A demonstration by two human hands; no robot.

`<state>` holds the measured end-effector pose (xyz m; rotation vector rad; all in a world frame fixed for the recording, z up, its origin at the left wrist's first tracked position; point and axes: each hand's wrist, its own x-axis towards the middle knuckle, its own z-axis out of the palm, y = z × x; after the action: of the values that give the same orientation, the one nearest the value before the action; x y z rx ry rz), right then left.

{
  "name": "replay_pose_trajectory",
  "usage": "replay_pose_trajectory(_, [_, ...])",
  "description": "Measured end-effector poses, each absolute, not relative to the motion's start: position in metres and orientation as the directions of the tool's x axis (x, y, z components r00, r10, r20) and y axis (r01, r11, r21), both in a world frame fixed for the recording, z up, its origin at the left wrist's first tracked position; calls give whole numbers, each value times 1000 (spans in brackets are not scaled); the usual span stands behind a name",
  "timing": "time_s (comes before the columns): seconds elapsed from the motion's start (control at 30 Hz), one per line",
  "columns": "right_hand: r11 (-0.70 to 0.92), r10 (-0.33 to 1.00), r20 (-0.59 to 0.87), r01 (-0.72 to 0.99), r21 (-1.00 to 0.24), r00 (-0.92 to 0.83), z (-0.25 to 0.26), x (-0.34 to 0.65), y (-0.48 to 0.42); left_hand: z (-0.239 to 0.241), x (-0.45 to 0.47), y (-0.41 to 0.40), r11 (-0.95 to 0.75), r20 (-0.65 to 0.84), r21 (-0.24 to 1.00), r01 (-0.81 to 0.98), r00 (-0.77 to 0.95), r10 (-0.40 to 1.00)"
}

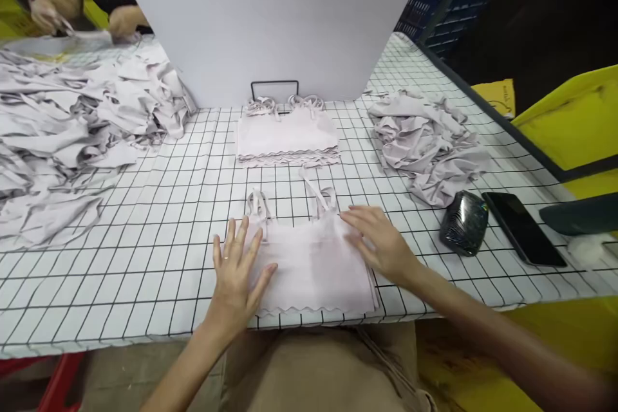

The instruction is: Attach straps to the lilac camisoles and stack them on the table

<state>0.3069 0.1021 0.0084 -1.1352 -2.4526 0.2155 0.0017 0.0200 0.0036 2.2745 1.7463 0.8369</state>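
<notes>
Pale fabric piece [311,270] | flat on checked tablecloth [164,270] | between spread hands [235,277]

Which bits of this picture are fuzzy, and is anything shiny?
In the head view, a co-worker's hands at top left look smeared; in the head view, the right hand is a little blurred, while the left hand looks clearer; also in the head view, the black object has bright glints.

Clocked from the pale cloth [309,270], I see the left hand [235,277] at nine, right hand [379,241] at two — folded stack [288,135] at twelve.
</notes>
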Motion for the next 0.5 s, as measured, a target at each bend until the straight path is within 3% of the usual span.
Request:
replay_pose_trajectory(0.07, [584, 810, 336, 717, -382, -481, 17, 286, 149, 18, 9, 41, -333, 369, 586, 739, 123, 921])
replay_pose_trajectory(0.13, [498, 866, 264, 775, -388, -424, 22, 258, 193, 29, 18, 65, -301, 307, 747, 593, 93, 947])
replay_pose_trajectory(0.27, [382, 919, 90, 810, -445, -384, 22, 219, 239, 36, 36, 110, 78, -93, 979, 187, 71, 993])
replay_pose_trajectory(0.37, [380, 920, 122, 768, -516, -373, 24, 221, 232, 33, 55, 133, 398, -376, 889, -224, 134, 917])
replay_pose_trajectory(0.43, [391, 917, 181, 705, -592, -356, 26, 230, 216, 30, 71, 146, 496, -456, 762, -417, 200, 867])
replay_pose_trajectory(0.5, [421, 905, 260, 624, -658, -336, 29, 238, 198, 28, 86, 158, 523, -482, 694, -495, 219, 848])
